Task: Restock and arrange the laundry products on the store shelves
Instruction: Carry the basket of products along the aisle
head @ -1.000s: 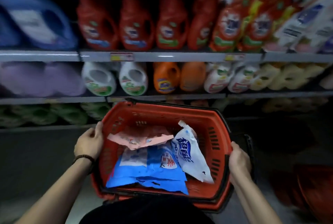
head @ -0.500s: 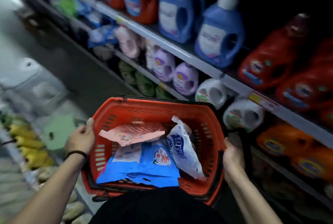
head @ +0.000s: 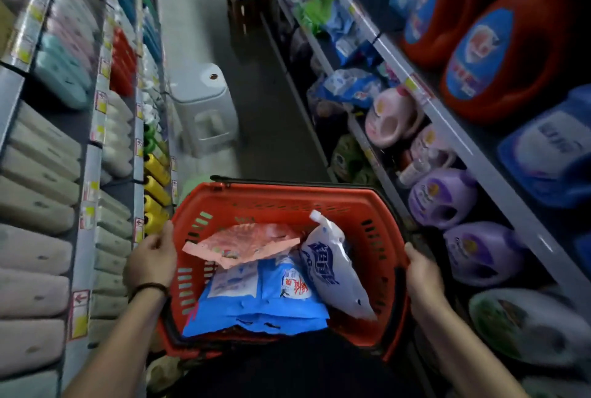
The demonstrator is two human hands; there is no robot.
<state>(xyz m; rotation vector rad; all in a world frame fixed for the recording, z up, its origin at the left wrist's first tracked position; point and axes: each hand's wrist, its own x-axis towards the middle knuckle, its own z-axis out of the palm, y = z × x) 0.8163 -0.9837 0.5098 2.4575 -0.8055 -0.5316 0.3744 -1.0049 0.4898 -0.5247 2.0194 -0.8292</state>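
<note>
**Basket held in the aisle between two shelf runs**

A red plastic shopping basket (head: 377, 237) is gripped at both side rims. The left hand (head: 153, 258) and the right hand (head: 422, 269) are closed on its edges, fingers curled round the plastic. Inside it, flat blue detergent pouches (head: 256, 308) are overlain by a pink pouch (head: 243, 245). A white spouted refill pouch (head: 332, 269) is leaned towards the right wall. Purple handled bottles (head: 441, 199) are ranged on the right-hand shelf near the basket, with large red jugs (head: 511, 55) above. Farther along the floor, a white plastic stool (head: 204, 109) is seen.
</note>
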